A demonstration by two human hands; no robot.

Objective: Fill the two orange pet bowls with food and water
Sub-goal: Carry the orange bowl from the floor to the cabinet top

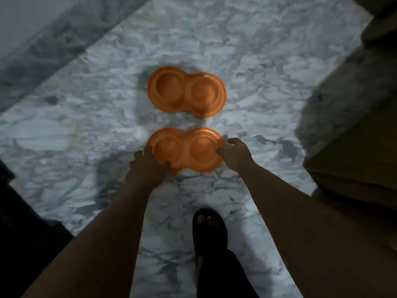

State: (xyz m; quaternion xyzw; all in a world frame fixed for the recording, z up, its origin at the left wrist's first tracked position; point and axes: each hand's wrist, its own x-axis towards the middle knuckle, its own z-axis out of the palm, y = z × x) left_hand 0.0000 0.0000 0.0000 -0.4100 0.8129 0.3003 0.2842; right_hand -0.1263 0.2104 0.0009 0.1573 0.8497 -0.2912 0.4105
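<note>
Two orange double bowls lie on the marble floor [90, 130], one beyond the other and a little apart. The person bends over the near bowl [185, 149] and holds it at both ends: the left hand [148, 166] curls over its left rim, the right hand [235, 153] pinches its right rim. Whether it rests on the floor or is just raised, I cannot tell. The far bowl [187, 92] lies flat, untouched. All four wells look empty. A sandalled foot [209, 231] stands just behind the near bowl.

Seemingly smooth plastic orange bowls [186, 93]; polished marble floor [86, 117].
</note>
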